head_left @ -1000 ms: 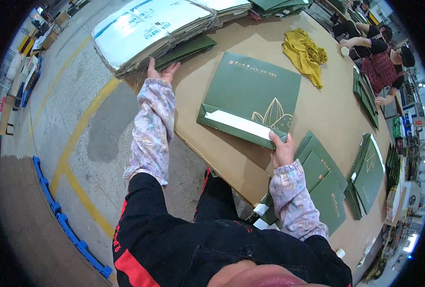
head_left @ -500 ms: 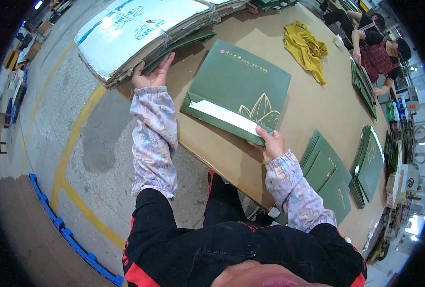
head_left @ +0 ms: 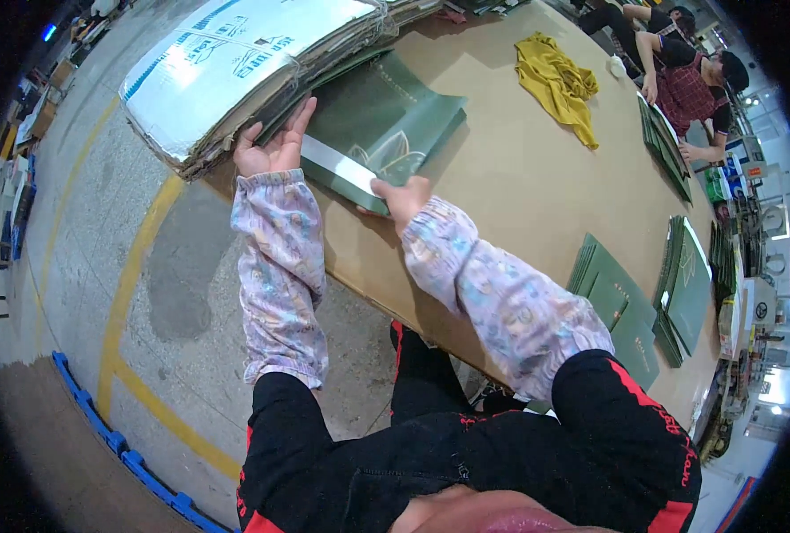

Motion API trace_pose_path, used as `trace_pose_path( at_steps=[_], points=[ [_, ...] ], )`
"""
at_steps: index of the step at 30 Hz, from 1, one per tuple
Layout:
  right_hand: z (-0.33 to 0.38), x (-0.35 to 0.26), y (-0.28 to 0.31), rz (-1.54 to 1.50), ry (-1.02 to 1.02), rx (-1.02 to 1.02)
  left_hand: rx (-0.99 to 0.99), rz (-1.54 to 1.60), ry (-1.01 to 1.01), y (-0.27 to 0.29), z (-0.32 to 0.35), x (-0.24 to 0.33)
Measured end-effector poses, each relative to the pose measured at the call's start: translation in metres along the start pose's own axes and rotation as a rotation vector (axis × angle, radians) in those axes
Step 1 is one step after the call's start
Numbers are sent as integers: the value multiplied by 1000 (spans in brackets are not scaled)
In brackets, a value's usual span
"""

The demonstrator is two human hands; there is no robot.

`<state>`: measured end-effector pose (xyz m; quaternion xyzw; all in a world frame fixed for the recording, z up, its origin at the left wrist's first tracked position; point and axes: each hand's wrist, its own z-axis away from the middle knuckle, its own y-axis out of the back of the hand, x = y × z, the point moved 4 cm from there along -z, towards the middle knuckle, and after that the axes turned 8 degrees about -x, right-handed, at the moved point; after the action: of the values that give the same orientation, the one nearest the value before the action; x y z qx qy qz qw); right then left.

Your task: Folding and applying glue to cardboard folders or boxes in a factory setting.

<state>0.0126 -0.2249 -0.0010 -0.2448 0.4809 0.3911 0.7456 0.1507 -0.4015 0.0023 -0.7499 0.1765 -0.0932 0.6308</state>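
My right hand (head_left: 404,201) pinches the near right corner of a flat green paper bag (head_left: 350,175) with a white strip along its folded bottom and gold leaf lines. The bag's far side is bent up, and its left end lies beside my left hand (head_left: 275,147). That hand, palm up, has its thumb and fingers around the edge of green paper bags (head_left: 290,108) under a tied cardboard stack (head_left: 226,67). The stack hides most of those bags. A white printed sheet tops the stack.
Folded green bags (head_left: 615,306) and a further pile (head_left: 686,289) lie on the right of the brown table (head_left: 510,204). A yellow cloth (head_left: 556,84) sits at the far side. Beyond, a person (head_left: 688,89) handles green bags (head_left: 664,147). Concrete floor (head_left: 182,284) is at left.
My right hand has moved left with the green bag, bringing it against the stack beside my left hand. The bag has bent. My left hand stays at the stack's edge.
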Motion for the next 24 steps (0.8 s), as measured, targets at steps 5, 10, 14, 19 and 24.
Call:
trace_pose_path(
  at_steps=[5,10,14,19,24],
  points=[
    [-13,32,18,-44,-37,-5,10,69,-10,-2,2,-5],
    [28,37,44,-360,61,-120,11,19,-53,-10,5,-4],
    [13,20,27,-279,-77,-74,-36,42,-7,-8,-3,-7],
    [-18,0,-25,-330,-19,-142,-41,36,-25,-11,-1,6],
    [-126,-21,-49,54,174,-7,-24,74,50,-9,-6,-23]
  ],
)
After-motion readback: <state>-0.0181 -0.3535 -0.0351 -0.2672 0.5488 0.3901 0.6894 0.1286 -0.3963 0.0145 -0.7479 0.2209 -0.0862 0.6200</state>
